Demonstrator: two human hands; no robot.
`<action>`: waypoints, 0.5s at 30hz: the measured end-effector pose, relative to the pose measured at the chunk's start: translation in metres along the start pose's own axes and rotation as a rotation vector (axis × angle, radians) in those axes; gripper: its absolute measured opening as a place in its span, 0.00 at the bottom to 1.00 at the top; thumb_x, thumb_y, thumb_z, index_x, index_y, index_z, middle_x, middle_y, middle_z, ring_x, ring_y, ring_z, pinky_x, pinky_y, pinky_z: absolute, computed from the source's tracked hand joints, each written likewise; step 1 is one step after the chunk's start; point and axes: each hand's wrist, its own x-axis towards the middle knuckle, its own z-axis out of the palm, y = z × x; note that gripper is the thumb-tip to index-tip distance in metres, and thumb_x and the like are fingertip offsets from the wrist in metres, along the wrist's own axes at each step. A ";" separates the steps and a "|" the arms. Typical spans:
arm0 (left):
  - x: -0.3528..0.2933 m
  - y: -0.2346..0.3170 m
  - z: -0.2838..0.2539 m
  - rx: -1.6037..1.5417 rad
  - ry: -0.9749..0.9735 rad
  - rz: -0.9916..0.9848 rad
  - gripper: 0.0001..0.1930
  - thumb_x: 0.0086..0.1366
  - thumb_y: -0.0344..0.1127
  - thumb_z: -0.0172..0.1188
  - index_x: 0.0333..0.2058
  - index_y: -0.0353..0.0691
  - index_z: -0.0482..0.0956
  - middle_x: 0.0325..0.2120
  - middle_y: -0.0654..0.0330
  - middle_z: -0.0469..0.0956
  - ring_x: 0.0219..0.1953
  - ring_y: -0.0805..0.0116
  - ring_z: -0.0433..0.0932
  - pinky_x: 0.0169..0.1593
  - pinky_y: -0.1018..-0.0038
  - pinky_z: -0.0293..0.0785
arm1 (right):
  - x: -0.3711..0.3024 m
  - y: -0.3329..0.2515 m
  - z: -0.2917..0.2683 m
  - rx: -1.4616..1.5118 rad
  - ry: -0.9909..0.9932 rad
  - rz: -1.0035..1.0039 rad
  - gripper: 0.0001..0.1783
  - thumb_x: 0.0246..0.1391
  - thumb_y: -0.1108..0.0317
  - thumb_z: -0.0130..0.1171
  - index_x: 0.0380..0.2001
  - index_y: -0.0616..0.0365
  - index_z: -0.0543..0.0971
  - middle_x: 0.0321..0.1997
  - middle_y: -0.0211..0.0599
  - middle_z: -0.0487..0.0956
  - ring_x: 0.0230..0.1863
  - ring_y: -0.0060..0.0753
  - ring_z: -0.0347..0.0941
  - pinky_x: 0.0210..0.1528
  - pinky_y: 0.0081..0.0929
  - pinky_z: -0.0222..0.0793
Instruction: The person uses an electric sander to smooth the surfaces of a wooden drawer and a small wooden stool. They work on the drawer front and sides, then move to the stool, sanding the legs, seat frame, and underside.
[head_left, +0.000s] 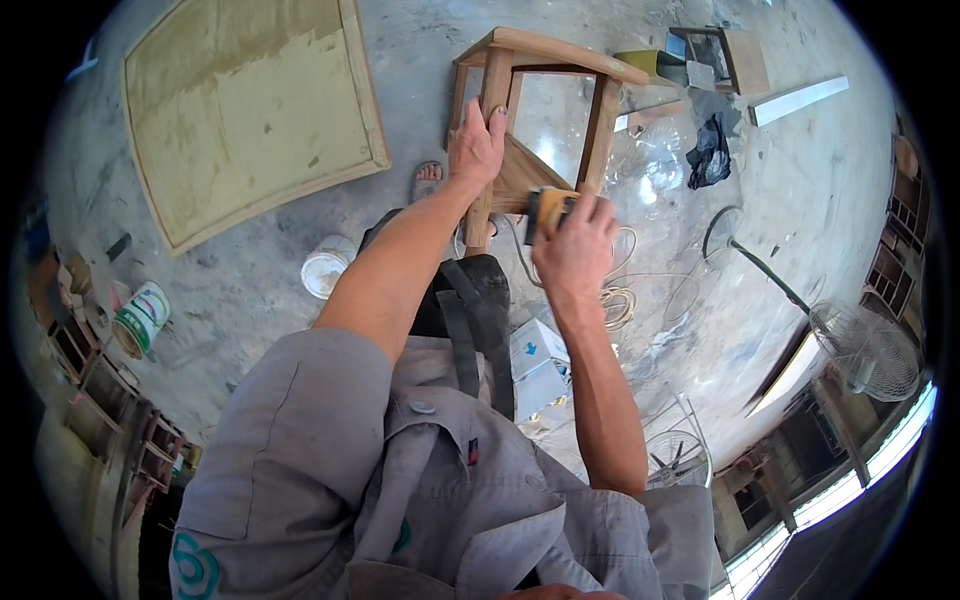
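Note:
A brown wooden frame, like a stool or chair frame point(570, 52), stands tilted in front of me, with posts, rails and a slanted board low between them. My left hand point(477, 145) is wrapped round its near left post, thumb on the right side. In my right hand point(578, 245) is a yellow and black power sander point(552, 210), slightly blurred. It is held at the frame's lower rail; whether it touches the wood I cannot tell. My fingertips on the sander's far side are partly hidden.
A large pale panel point(255, 120) lies at the far left. Around me are a white bucket point(325, 268), a green-and-white bucket point(142, 318), a cardboard box point(538, 365), coiled cable point(618, 308), a black plastic bag point(710, 155), a metal bar point(800, 100) and a standing fan point(865, 350).

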 end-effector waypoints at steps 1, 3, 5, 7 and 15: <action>0.000 -0.001 0.001 0.013 0.009 0.003 0.29 0.75 0.55 0.48 0.61 0.35 0.63 0.43 0.29 0.80 0.48 0.27 0.78 0.53 0.42 0.71 | -0.001 -0.013 0.002 0.019 0.001 -0.043 0.42 0.44 0.68 0.73 0.62 0.64 0.65 0.56 0.54 0.70 0.56 0.62 0.69 0.56 0.49 0.73; 0.001 -0.001 0.004 0.012 0.017 0.022 0.30 0.75 0.55 0.48 0.62 0.34 0.63 0.43 0.29 0.80 0.48 0.27 0.77 0.54 0.42 0.71 | -0.001 -0.027 0.007 0.087 -0.024 -0.068 0.42 0.44 0.68 0.72 0.62 0.64 0.65 0.56 0.54 0.69 0.56 0.62 0.69 0.58 0.49 0.72; 0.003 -0.005 0.002 -0.008 0.022 0.047 0.31 0.75 0.55 0.48 0.62 0.34 0.63 0.43 0.28 0.80 0.48 0.26 0.77 0.54 0.42 0.71 | 0.004 -0.030 0.003 0.085 -0.046 -0.101 0.42 0.43 0.67 0.73 0.61 0.64 0.65 0.55 0.55 0.70 0.56 0.63 0.69 0.59 0.50 0.70; 0.001 -0.005 -0.002 0.010 0.001 0.041 0.29 0.76 0.52 0.48 0.63 0.33 0.62 0.44 0.29 0.79 0.48 0.26 0.77 0.51 0.43 0.72 | 0.017 -0.024 0.001 0.045 -0.087 -0.093 0.41 0.43 0.66 0.73 0.60 0.65 0.65 0.54 0.57 0.71 0.56 0.65 0.69 0.59 0.51 0.71; 0.001 0.004 -0.005 0.026 -0.023 -0.004 0.30 0.76 0.55 0.47 0.62 0.34 0.63 0.43 0.28 0.80 0.49 0.26 0.77 0.54 0.41 0.70 | 0.063 -0.029 -0.012 -0.156 -0.235 -0.125 0.31 0.48 0.60 0.70 0.51 0.66 0.71 0.53 0.62 0.74 0.53 0.68 0.77 0.54 0.54 0.77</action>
